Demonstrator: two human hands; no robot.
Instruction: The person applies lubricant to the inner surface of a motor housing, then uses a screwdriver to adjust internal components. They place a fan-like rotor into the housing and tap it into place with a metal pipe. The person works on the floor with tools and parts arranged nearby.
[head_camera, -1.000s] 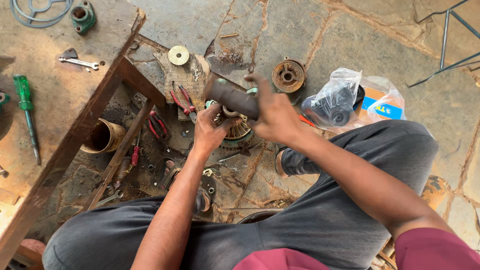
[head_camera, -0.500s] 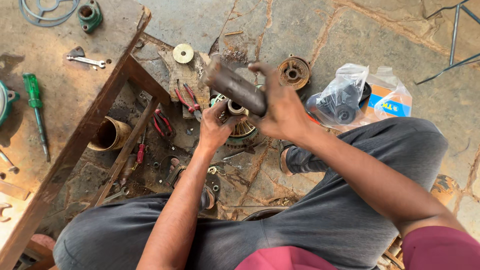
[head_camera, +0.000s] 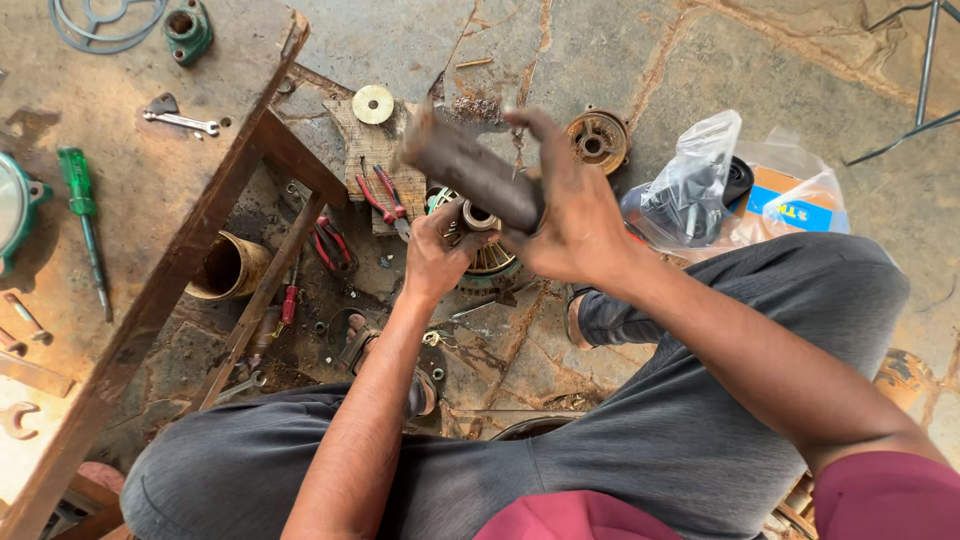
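Note:
My right hand grips a dark, greasy metal bar, blurred with motion, raised over a small ring-shaped bearing. My left hand pinches that bearing from below, steadying it on top of a round finned motor part that stands on the stone floor between my knees. Most of the motor part is hidden behind both hands.
A worn wooden bench at left carries a green screwdriver, a spanner and green housings. On the floor lie red pliers, a yellowish disc, a rusty pulley, a metal can and plastic bags.
The bar in my right hand has swung lower and nearer the bearing. My left hand stays on the bearing. The view has shifted slightly.

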